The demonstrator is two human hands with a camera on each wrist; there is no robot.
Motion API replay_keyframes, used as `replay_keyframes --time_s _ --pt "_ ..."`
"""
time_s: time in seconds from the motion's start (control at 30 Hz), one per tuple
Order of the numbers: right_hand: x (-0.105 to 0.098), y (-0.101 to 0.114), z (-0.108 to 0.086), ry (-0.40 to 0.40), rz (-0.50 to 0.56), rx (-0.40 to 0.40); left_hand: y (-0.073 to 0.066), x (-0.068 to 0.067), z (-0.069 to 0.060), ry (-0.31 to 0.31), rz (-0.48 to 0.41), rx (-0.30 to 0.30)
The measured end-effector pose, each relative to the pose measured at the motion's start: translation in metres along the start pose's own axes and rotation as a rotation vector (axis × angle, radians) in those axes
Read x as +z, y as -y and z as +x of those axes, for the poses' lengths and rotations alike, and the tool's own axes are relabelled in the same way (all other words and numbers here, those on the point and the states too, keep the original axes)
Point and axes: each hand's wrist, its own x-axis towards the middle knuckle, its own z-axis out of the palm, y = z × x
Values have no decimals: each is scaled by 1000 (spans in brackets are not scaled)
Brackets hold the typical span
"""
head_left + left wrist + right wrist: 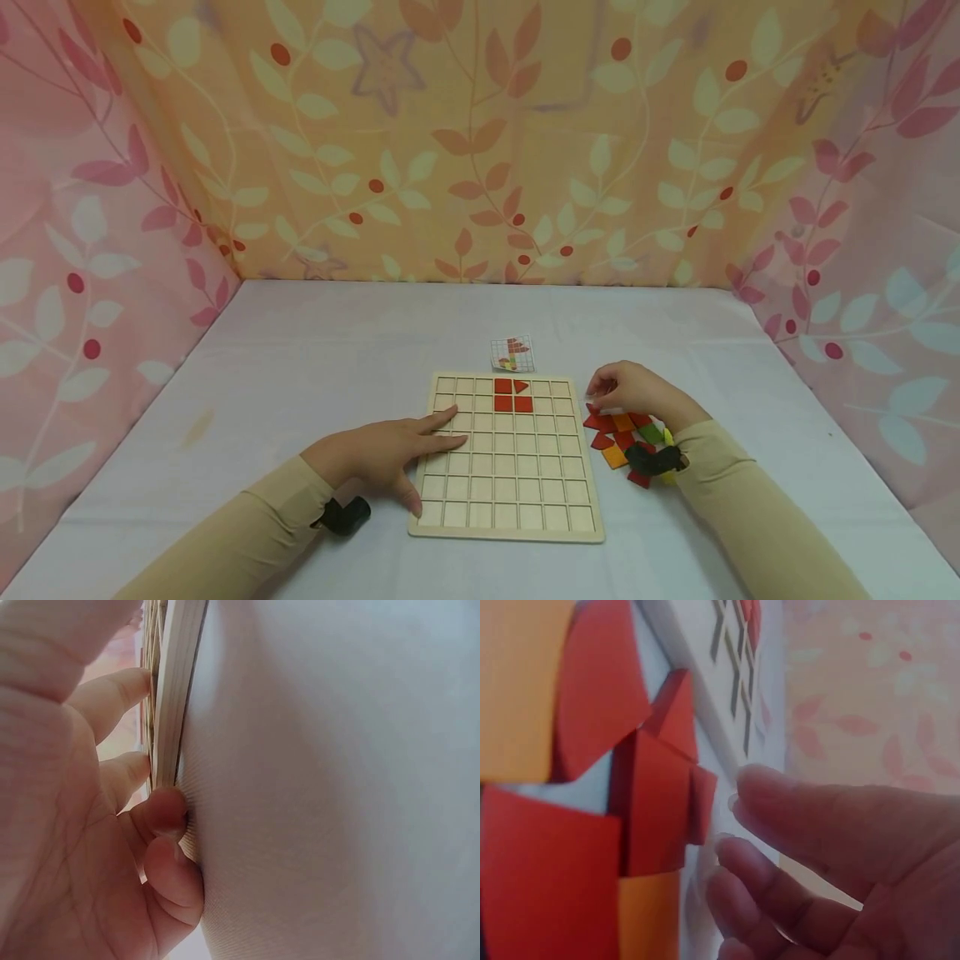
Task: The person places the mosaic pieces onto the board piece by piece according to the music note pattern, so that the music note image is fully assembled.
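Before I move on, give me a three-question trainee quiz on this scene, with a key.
1. How many red pieces sit in the grid board?
2. True or false: the right hand rests on the board.
3. Where does the small printed card lie?
a) on the board
b) just beyond the board's far edge
c) on the near side of the board

Key:
1. Four.
2. False: the left hand rests there; the right hand is at the loose pieces beside it.
3. b
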Motion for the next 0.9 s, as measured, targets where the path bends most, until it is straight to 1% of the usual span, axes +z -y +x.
replay_keyframes --time_s 0.2,0.77,0.9 --pt "3 -7 -1 19 9 -21 2 1 0 -11 7 17" --pt "5 -7 1 49 -3 -81 2 2 1 -18 9 24" --pt "5 -6 1 48 -4 -74 1 1 1 -17 7 21"
